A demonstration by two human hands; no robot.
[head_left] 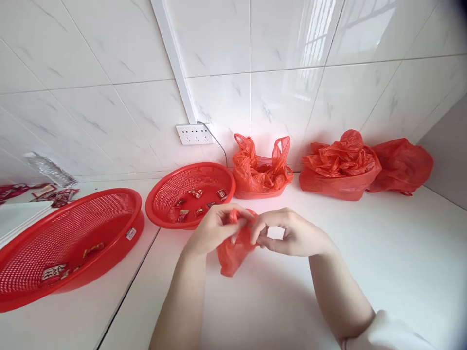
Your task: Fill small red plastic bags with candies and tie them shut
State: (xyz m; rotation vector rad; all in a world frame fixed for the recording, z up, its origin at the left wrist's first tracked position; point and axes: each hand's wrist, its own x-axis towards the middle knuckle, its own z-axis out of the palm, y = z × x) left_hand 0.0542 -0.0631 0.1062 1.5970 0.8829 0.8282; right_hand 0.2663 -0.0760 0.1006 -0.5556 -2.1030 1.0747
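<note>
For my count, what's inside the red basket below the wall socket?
Several small wrapped pieces lie in the red basket. The left hand covers part of its near right side; anything there is hidden.

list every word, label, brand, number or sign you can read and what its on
No text can be read for certain.
White sticker on the large red plastic basket: too small.
Black-and-white wrapper inside that basket: too blurred.
Small wrapped packets in the smaller red plastic basket: too small.
Red packets at far left: too blurred.

Two baskets (171, 189) left, one bag (231, 257) centre, three bags (339, 182) behind and right
</note>
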